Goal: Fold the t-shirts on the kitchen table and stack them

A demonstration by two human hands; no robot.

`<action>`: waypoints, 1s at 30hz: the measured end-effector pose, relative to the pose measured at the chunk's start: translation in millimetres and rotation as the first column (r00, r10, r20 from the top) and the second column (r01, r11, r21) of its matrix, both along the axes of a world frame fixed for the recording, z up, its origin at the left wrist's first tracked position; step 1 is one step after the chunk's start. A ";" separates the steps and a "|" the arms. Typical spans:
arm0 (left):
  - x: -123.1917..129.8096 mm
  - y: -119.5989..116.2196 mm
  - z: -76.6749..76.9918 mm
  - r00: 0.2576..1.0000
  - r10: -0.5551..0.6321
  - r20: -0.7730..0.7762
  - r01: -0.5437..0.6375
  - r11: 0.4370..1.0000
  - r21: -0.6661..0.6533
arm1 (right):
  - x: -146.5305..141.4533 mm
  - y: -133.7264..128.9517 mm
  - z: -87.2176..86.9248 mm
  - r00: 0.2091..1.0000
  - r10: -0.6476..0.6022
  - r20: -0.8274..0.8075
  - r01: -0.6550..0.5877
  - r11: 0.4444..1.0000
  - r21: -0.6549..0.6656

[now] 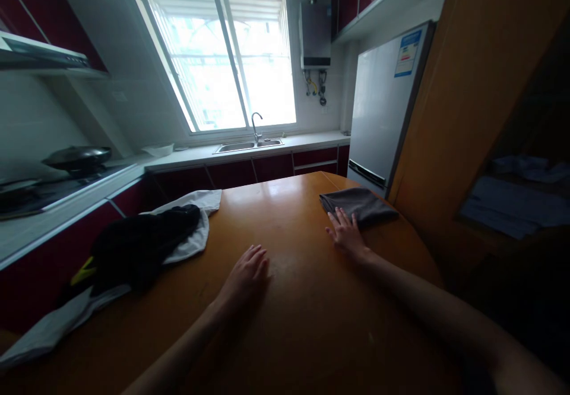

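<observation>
A folded dark grey cloth (363, 204) lies flat at the right far part of the wooden table (285, 217). My right hand (348, 234) is open, its spread fingertips touching the near left edge of that cloth. My left hand (247, 271) rests open near the middle of the table, fingers stretched forward and holding nothing. To its left, a rumpled heap of clothes lies along the table's edge: a black garment (142, 240) with a yellow patch, over a white garment (202, 228).
Beyond the table run a white counter with a sink (243, 145) and faucet (255, 125). A fridge (385, 104) stands at the back right, beside a wooden panel (445, 104). A lidded pan (78, 157) sits on the stove at left.
</observation>
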State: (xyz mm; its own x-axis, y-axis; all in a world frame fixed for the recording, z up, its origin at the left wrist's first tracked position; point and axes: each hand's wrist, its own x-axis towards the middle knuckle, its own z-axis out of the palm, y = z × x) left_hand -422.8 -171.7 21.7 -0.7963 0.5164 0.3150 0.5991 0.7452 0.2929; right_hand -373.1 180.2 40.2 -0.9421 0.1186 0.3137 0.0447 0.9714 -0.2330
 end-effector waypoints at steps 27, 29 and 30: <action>59.0 -20.1 4.3 0.999 -0.027 0.025 0.028 0.999 -0.044 | 39.7 -191.3 -29.3 0.953 0.235 0.191 -0.226 0.972 -0.067; 52.0 -22.8 7.7 0.999 -0.026 0.030 0.025 1.000 0.014 | 39.5 -191.1 -30.4 0.951 0.241 0.193 -0.234 0.971 -0.059; 45.5 -27.2 11.4 0.999 0.008 0.032 -0.009 0.999 0.052 | 39.7 -191.1 -30.3 0.951 0.242 0.194 -0.235 0.970 -0.058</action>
